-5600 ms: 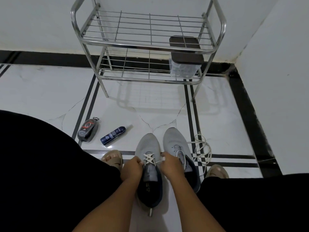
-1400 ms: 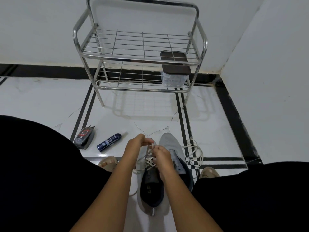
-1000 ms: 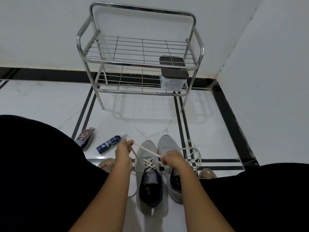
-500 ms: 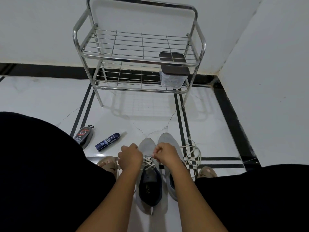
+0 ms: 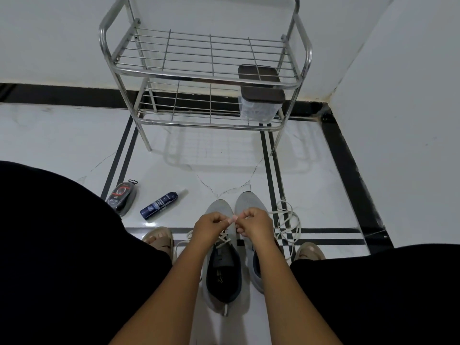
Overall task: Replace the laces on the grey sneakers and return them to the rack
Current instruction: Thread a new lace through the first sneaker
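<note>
Two grey sneakers stand side by side on the white floor between my knees, toes toward the rack. The left sneaker (image 5: 221,270) has a white lace (image 5: 223,238) crossed through its lower eyelets. My left hand (image 5: 211,226) and my right hand (image 5: 255,224) meet above its toe, each pinching an end of that lace. The right sneaker (image 5: 247,202) is partly hidden under my right arm. A loose white lace (image 5: 288,221) lies coiled on the floor to its right. The steel wire rack (image 5: 206,75) stands against the wall ahead.
A clear box with a dark lid (image 5: 258,95) sits on the rack's lower shelf at the right. A shoe polish sponge case (image 5: 122,197) and a dark blue spray bottle (image 5: 159,201) lie on the floor to the left. My sandalled feet (image 5: 160,239) flank the sneakers. A wall closes the right side.
My hands pulled the lace ends out sideways, then came back together over the left sneaker's toe, fingertips now almost touching. The view has tilted a little.
</note>
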`<state>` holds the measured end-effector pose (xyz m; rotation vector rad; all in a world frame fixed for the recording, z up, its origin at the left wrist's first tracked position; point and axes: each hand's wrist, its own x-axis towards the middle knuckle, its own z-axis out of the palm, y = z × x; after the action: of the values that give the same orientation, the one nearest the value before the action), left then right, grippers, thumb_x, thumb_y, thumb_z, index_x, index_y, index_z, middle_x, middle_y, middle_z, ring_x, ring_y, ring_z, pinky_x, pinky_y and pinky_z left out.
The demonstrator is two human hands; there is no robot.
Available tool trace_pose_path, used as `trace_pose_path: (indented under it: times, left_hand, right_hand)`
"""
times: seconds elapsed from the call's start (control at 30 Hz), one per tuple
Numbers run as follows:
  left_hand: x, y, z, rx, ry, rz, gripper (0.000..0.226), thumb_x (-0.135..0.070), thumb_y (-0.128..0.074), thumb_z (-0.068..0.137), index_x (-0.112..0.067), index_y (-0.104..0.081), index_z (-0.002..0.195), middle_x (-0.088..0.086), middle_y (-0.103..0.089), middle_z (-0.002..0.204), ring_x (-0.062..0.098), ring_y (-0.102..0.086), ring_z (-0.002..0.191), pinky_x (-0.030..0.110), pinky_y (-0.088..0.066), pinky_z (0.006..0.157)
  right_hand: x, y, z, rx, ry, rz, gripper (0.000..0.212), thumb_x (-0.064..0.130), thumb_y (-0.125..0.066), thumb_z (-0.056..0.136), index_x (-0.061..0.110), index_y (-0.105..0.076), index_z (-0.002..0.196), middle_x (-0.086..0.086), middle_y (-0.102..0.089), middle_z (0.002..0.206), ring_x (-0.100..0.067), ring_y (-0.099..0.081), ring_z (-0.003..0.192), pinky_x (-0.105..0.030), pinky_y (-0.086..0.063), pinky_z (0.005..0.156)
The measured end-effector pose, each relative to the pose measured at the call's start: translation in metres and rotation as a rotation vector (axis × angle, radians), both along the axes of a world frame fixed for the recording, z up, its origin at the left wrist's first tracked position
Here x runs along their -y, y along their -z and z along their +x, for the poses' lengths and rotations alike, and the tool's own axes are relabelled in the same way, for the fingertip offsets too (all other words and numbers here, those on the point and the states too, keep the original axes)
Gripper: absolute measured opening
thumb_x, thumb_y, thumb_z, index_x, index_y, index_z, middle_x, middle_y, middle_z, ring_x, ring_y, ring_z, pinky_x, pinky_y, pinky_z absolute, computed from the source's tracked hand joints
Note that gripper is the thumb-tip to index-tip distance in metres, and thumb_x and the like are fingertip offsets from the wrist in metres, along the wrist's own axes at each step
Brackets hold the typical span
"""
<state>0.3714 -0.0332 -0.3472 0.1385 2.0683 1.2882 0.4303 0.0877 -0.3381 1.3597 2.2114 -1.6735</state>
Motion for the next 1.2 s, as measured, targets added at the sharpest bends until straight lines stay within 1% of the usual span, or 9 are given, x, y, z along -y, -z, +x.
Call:
trace_pose_path:
  times: [0.13, 0.23, 0.3, 0.37, 0.43, 0.63, 0.8, 0.97, 1.2]
  left_hand:
    - [-0.003, 0.001, -0.001, 0.044, -0.057, 0.026, 0.017, -0.028, -0.071, 0.085, -0.012, -0.069, 0.080, -0.001, -0.065, 0.077, 0.014, -0.058, 0.077, 0.026, -0.043, 0.070]
    - [0.000, 0.008, -0.002, -0.033, -0.019, -0.137, 0.020, -0.028, -0.065, 0.090, -0.011, -0.065, 0.079, 0.001, -0.064, 0.079, 0.018, -0.057, 0.079, 0.028, -0.042, 0.072]
    - [0.003, 0.013, 0.000, -0.101, 0.012, -0.291, 0.024, -0.030, -0.058, 0.094, -0.012, -0.061, 0.078, 0.003, -0.066, 0.083, 0.022, -0.059, 0.082, 0.030, -0.043, 0.073]
    - [0.006, 0.018, 0.004, -0.103, 0.015, -0.350, 0.022, -0.028, -0.055, 0.095, -0.012, -0.063, 0.082, 0.005, -0.070, 0.088, 0.021, -0.061, 0.083, 0.030, -0.043, 0.074]
    - [0.008, 0.022, 0.009, -0.076, 0.013, -0.336, 0.014, -0.022, -0.060, 0.093, -0.012, -0.069, 0.092, 0.006, -0.073, 0.092, 0.018, -0.061, 0.083, 0.026, -0.041, 0.072]
    - [0.005, 0.026, 0.022, -0.136, 0.139, -0.495, 0.005, -0.033, -0.066, 0.083, -0.031, -0.069, 0.079, -0.006, -0.072, 0.096, 0.016, -0.063, 0.098, 0.029, -0.045, 0.084]
    - [0.001, 0.030, 0.026, -0.304, 0.206, -0.653, 0.017, -0.033, -0.059, 0.084, -0.033, -0.074, 0.090, -0.003, -0.066, 0.103, 0.022, -0.058, 0.107, 0.043, -0.037, 0.103]
    - [0.005, 0.036, 0.031, -0.292, 0.225, -0.691, 0.020, -0.032, -0.056, 0.083, -0.032, -0.075, 0.090, -0.001, -0.064, 0.102, 0.022, -0.056, 0.107, 0.041, -0.036, 0.102]
    - [0.008, 0.036, 0.033, -0.217, 0.157, -0.612, 0.019, -0.031, -0.058, 0.079, -0.031, -0.076, 0.084, -0.002, -0.068, 0.096, 0.022, -0.059, 0.102, 0.042, -0.040, 0.101]
  right_hand:
    - [0.000, 0.010, 0.003, -0.024, 0.147, -0.125, 0.025, 0.027, -0.069, 0.088, 0.007, -0.064, 0.073, -0.007, -0.065, 0.067, -0.013, -0.059, 0.055, -0.024, -0.052, 0.057]
    - [0.000, 0.018, 0.004, 0.051, 0.279, -0.229, 0.025, 0.024, -0.051, 0.099, 0.002, -0.063, 0.096, -0.010, -0.063, 0.069, -0.019, -0.059, 0.057, -0.026, -0.050, 0.052]
    - [0.003, 0.025, 0.010, 0.210, 0.083, -0.227, 0.024, 0.022, -0.048, 0.098, 0.004, -0.060, 0.108, -0.010, -0.059, 0.072, -0.018, -0.053, 0.057, -0.027, -0.045, 0.054]
    - [0.009, 0.031, 0.020, 0.379, -0.315, -0.078, 0.021, 0.029, -0.060, 0.090, 0.009, -0.065, 0.086, -0.004, -0.058, 0.071, -0.015, -0.053, 0.060, -0.024, -0.043, 0.057]
    - [0.014, 0.040, 0.026, 0.405, -0.470, 0.066, 0.015, 0.023, -0.066, 0.086, 0.009, -0.067, 0.080, -0.006, -0.065, 0.080, -0.020, -0.061, 0.075, -0.026, -0.045, 0.066]
    - [0.011, 0.060, 0.034, 0.333, -0.295, -0.002, 0.022, 0.006, -0.051, 0.091, 0.002, -0.071, 0.101, -0.013, -0.065, 0.089, -0.021, -0.056, 0.084, -0.026, -0.045, 0.075]
    - [0.013, 0.066, 0.033, 0.315, -0.255, -0.018, 0.024, 0.005, -0.051, 0.091, 0.003, -0.071, 0.105, -0.017, -0.070, 0.105, -0.021, -0.057, 0.088, -0.028, -0.048, 0.081]
    - [0.013, 0.069, 0.035, 0.296, -0.230, -0.046, 0.024, 0.005, -0.051, 0.090, 0.003, -0.072, 0.103, -0.019, -0.071, 0.103, -0.034, -0.064, 0.100, -0.039, -0.053, 0.087]
    - [0.015, 0.068, 0.034, 0.318, -0.208, -0.064, 0.023, 0.009, -0.053, 0.089, 0.010, -0.073, 0.103, -0.014, -0.072, 0.103, -0.032, -0.065, 0.101, -0.035, -0.053, 0.085]
